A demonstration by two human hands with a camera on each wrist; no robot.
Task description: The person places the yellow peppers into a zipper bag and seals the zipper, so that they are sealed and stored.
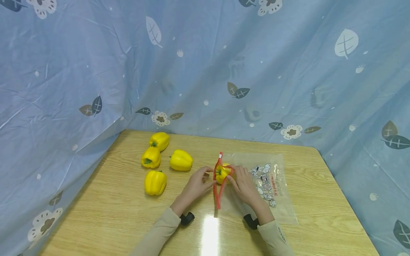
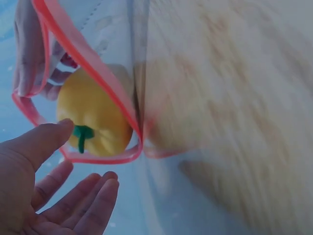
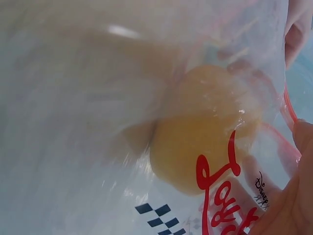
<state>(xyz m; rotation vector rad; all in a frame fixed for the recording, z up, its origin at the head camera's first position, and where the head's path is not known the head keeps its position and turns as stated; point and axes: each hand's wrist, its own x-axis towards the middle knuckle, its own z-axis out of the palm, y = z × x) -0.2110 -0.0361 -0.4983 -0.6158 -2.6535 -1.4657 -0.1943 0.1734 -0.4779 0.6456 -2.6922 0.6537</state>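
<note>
A clear zip bag (image 1: 283, 209) with a red zip edge and printed cartoon figures lies flat, its mouth spread toward the left. Just inside that mouth sits a yellow bell pepper (image 1: 221, 173), its green stem (image 2: 83, 134) facing out. My left hand (image 1: 198, 183) is at the opening, thumb by the stem and fingers loosely extended below the red rim (image 2: 105, 159). On the other side, my right hand (image 1: 245, 186) pinches the bag's red edge, with its thumb (image 3: 304, 139) on the rim. Through the cloudy plastic the pepper (image 3: 195, 147) shows blurred in the right wrist view.
Several more yellow bell peppers lie on the wooden table (image 1: 109, 213) to the left: one at the back (image 1: 160, 140), one touching it (image 1: 151, 157), one nearer the bag (image 1: 181, 160) and one in front (image 1: 155, 182). A blue patterned curtain (image 1: 205, 71) surrounds the table.
</note>
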